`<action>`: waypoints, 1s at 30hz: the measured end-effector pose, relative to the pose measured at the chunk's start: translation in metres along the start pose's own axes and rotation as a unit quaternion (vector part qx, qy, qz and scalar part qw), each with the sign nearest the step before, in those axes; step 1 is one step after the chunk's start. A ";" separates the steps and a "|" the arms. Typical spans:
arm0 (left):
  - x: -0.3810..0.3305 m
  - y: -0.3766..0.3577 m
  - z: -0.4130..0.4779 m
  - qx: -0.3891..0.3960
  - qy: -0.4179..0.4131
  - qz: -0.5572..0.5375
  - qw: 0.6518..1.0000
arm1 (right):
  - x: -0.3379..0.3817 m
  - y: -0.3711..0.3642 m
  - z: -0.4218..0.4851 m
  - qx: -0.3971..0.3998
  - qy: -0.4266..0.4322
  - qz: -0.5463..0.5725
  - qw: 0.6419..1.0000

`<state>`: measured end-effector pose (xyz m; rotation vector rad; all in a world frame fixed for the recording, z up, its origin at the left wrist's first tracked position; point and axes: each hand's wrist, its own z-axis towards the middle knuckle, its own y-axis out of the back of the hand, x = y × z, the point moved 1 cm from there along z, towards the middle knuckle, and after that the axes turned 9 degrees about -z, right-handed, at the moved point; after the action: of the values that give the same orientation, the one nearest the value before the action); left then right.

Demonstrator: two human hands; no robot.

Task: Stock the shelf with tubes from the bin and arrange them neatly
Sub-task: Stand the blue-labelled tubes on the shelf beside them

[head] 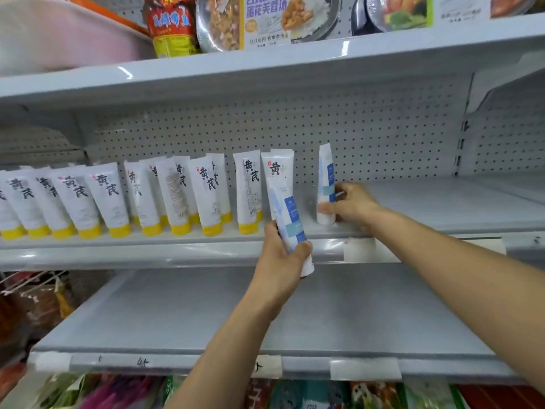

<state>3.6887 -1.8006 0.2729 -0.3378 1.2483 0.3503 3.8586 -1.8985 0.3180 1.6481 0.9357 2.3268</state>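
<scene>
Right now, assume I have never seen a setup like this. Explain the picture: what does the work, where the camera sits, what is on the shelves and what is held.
There is no machine here: a person works with two bare hands. The single picture comes from a camera worn on the person's head, looking forward and down at store shelving. The left hand has its grip round a white blue-labelled tube, which is tilted in front of the shelf edge. The right hand holds a second tube of the same kind upright, cap down, on the middle shelf. To the left of it stands a row of yellow-capped tubes, some of them leaning. The top shelf carries food packs. Below is a grey lower shelf.
</scene>
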 end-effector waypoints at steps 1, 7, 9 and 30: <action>0.001 0.001 0.003 0.001 -0.004 0.000 1.000 | 0.000 -0.002 0.005 0.000 0.002 -0.004 1.000; 0.007 0.004 0.013 0.009 -0.004 -0.019 1.000 | -0.001 -0.010 0.030 -0.012 0.002 -0.023 1.000; 0.007 0.004 0.015 0.009 0.000 -0.017 1.000 | -0.001 -0.011 0.035 -0.017 -0.001 -0.022 1.000; -0.018 -0.024 -0.001 -0.013 -0.005 -0.041 0.999 | 0.020 0.007 -0.083 0.286 0.143 -0.023 0.947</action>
<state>3.6936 -1.8243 0.2912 -0.4078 1.2180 0.2976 3.7786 -1.9292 0.3208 1.4330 1.8292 2.4486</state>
